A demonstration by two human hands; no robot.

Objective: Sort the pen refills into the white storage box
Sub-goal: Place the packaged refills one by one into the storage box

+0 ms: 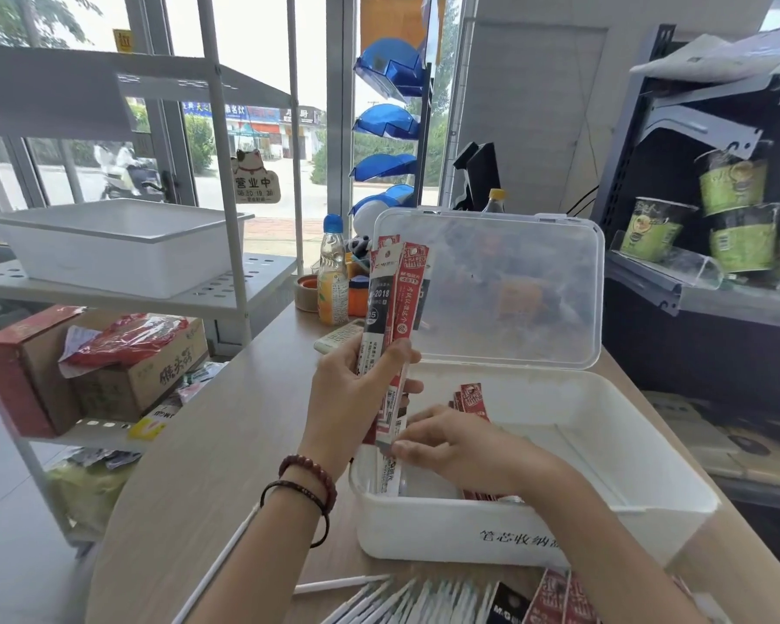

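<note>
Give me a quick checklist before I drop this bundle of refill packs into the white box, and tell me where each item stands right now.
1. Lid out of the way: ok. The clear lid stands open behind the white storage box.
2. Bundle secure: ok. The left hand grips the refill packs upright.
3. Lower end guided: ok. The right hand pinches it over the box's left end.
4. Room inside: ok. The packs already inside lie to the left, and the floor to the right is bare.
5. One kind only: not ok. A black pack sits with a red pack.
6. Table finished: not ok. Loose refills remain.
</note>
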